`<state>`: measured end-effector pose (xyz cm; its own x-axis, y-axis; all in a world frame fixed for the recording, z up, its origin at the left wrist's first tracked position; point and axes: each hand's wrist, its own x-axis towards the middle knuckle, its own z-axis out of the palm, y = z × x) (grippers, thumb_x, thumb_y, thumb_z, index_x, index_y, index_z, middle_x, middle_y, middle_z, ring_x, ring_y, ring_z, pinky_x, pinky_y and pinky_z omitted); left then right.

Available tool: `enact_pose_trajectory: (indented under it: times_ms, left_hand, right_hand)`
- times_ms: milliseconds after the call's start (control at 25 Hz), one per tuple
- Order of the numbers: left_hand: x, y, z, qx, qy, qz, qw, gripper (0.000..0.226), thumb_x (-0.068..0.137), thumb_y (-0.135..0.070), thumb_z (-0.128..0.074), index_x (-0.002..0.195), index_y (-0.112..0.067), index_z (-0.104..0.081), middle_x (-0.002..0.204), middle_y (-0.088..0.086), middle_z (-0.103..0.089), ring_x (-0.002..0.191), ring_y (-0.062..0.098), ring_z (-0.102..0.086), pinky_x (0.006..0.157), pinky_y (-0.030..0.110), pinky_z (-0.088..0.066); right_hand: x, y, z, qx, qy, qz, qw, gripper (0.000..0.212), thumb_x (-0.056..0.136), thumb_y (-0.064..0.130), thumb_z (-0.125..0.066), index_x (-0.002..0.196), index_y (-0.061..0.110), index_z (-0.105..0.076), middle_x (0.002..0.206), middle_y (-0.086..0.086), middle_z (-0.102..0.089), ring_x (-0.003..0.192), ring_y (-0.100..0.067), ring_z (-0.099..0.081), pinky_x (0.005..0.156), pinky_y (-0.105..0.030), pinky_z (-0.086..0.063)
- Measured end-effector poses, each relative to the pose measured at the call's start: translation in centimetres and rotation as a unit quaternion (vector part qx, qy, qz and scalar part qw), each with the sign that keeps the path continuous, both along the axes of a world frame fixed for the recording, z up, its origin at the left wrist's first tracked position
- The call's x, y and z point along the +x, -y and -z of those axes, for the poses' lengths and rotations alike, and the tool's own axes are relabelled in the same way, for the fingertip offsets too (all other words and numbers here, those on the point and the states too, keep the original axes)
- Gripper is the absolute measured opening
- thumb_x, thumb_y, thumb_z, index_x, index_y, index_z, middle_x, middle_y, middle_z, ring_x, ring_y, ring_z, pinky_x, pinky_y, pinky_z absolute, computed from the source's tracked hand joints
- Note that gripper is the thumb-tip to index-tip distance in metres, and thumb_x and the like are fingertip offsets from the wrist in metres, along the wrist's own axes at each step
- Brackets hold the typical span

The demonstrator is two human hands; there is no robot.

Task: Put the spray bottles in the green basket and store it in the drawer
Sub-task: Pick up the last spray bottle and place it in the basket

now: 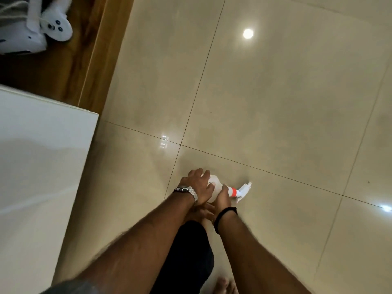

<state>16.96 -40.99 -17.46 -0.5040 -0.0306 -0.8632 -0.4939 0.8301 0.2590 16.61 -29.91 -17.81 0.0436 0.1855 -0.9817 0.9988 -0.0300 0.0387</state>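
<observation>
A white spray bottle (216,184) with an orange collar and a white trigger head lies on its side low over the beige tiled floor, nozzle pointing right. My left hand (198,183), with a metal watch on the wrist, grips the bottle's body from above. My right hand (223,196), with a black band on the wrist, holds the bottle near its neck. Much of the bottle is hidden under both hands. No green basket or drawer is in view.
A white cabinet top (42,155) fills the left side. Behind it a wooden surface (84,60) carries white controllers (53,26) and a white device. My dark trouser leg (186,262) and bare foot (224,285) are below the hands.
</observation>
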Motion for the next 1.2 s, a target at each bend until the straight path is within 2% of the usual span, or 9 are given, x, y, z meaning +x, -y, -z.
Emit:
enact_pose_trajectory:
  times_ms: [80,160,440,600,680,760,880,1040,1200]
  left_hand:
    - [-0.2,-0.2,0.7,0.009,0.021,-0.021,1.000,0.055,0.101,-0.044,-0.032,0.148,-0.017,-0.032,0.156,0.010,-0.036,0.140,0.036,-0.036,0.107,0.049,-0.041]
    - [-0.3,-0.3,0.0,0.009,0.003,-0.048,0.999,0.054,0.101,-0.042,-0.031,0.149,-0.016,-0.032,0.152,0.012,-0.040,0.137,0.036,-0.039,0.107,0.049,-0.042]
    - [0.0,-1.2,-11.0,0.019,-0.045,-0.175,0.983,0.054,0.102,-0.046,-0.025,0.147,-0.017,-0.033,0.141,0.019,-0.049,0.123,0.039,-0.052,0.099,0.045,-0.046]
    - [0.7,-1.5,-19.7,0.006,-0.091,-0.217,0.972,0.052,0.103,-0.045,-0.026,0.149,-0.021,-0.030,0.141,0.017,-0.049,0.120,0.037,-0.055,0.095,0.042,-0.048]
    - [1.6,-1.6,-24.1,0.003,-0.130,-0.253,0.959,0.052,0.103,-0.046,-0.029,0.151,-0.025,-0.030,0.142,0.014,-0.048,0.119,0.035,-0.057,0.093,0.040,-0.048]
    - [3.5,-1.9,-28.4,0.009,-0.166,-0.303,0.938,0.052,0.102,-0.048,-0.032,0.151,-0.031,-0.030,0.143,0.010,-0.048,0.120,0.031,-0.058,0.094,0.038,-0.050]
    - [7.3,-2.9,-33.4,0.036,-0.203,-0.369,0.906,0.052,0.100,-0.051,-0.038,0.150,-0.040,-0.031,0.140,0.006,-0.048,0.118,0.026,-0.060,0.094,0.038,-0.054]
    - [14.3,-4.3,-37.3,0.024,-0.218,-0.413,0.884,0.054,0.098,-0.054,-0.039,0.150,-0.046,-0.029,0.130,0.006,-0.049,0.113,0.024,-0.063,0.093,0.041,-0.056]
    - [21.9,-5.4,-38.8,0.002,-0.233,-0.449,0.862,0.054,0.097,-0.055,-0.037,0.149,-0.047,-0.025,0.117,0.006,-0.051,0.101,0.022,-0.066,0.086,0.040,-0.058]
  right_hand:
    - [-0.3,0.4,0.9,-0.038,-0.001,0.027,0.999,0.045,0.095,0.063,-0.049,0.109,0.022,-0.062,0.091,-0.014,-0.078,0.075,-0.033,-0.076,0.052,-0.040,-0.061]
    - [-0.6,0.3,0.7,-0.051,-0.027,0.011,0.998,0.050,0.096,0.059,-0.051,0.123,0.018,-0.061,0.111,-0.013,-0.073,0.094,-0.035,-0.073,0.073,-0.048,-0.064]
    - [-1.9,-0.9,-10.2,-0.025,-0.211,-0.193,0.958,0.044,0.097,0.047,-0.058,0.128,0.015,-0.051,0.121,-0.008,-0.068,0.109,-0.029,-0.067,0.097,-0.050,-0.055]
    - [-1.8,-1.8,-19.4,-0.039,-0.336,-0.304,0.891,0.044,0.099,0.043,-0.057,0.133,0.017,-0.051,0.125,-0.004,-0.065,0.101,-0.013,-0.066,0.073,-0.015,-0.050]
    - [-1.6,-2.2,-24.1,-0.051,-0.383,-0.335,0.859,0.043,0.099,0.042,-0.056,0.135,0.018,-0.052,0.125,-0.003,-0.062,0.100,-0.009,-0.065,0.067,-0.008,-0.048]
    - [-0.9,-2.4,-28.6,-0.065,-0.415,-0.365,0.831,0.041,0.099,0.043,-0.056,0.134,0.021,-0.052,0.125,-0.002,-0.062,0.102,-0.011,-0.065,0.078,-0.013,-0.052]
    - [1.1,-2.7,-33.4,-0.066,-0.446,-0.404,0.796,0.041,0.097,0.046,-0.056,0.131,0.023,-0.054,0.124,-0.001,-0.062,0.105,-0.017,-0.065,0.094,-0.035,-0.056]
    - [5.8,-2.7,-37.3,-0.096,-0.462,-0.470,0.746,0.041,0.096,0.052,-0.055,0.125,0.023,-0.055,0.118,0.000,-0.063,0.100,-0.016,-0.066,0.086,-0.033,-0.055]
    - [11.2,-2.6,-38.5,-0.136,-0.460,-0.581,0.657,0.047,0.097,0.053,-0.052,0.131,0.021,-0.054,0.128,0.000,-0.058,0.106,-0.020,-0.064,0.085,-0.032,-0.049]
